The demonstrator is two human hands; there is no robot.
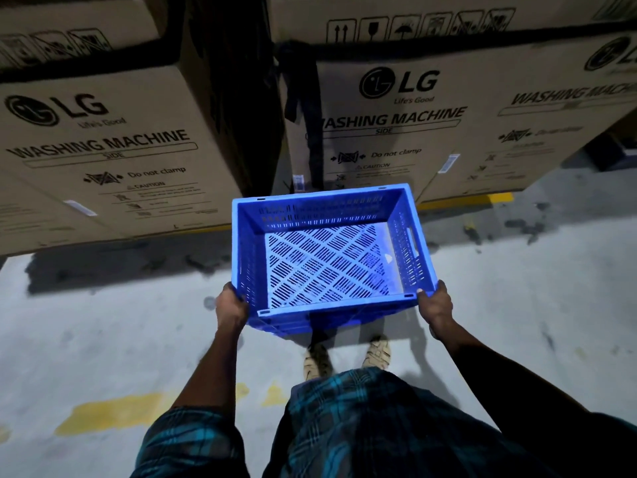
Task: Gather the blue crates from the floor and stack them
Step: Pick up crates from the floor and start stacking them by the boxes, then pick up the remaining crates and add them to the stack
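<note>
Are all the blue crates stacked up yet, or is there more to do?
Not yet. No finished stack shows in this view. In hand: one empty blue crate, gripped at its near corners by the left hand and right hand and held above the floor. Left: setting it on a stack. Other crates aren't visible.

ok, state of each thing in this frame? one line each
blue slotted plastic crate: empty, upright, held off the floor.
left hand: fingers curled round the crate's near left corner.
right hand: gripping the crate's near right corner.
brown cardboard washing machine boxes: closed, standing on the floor.
grey concrete floor: stained, worn yellow paint patches.
</note>
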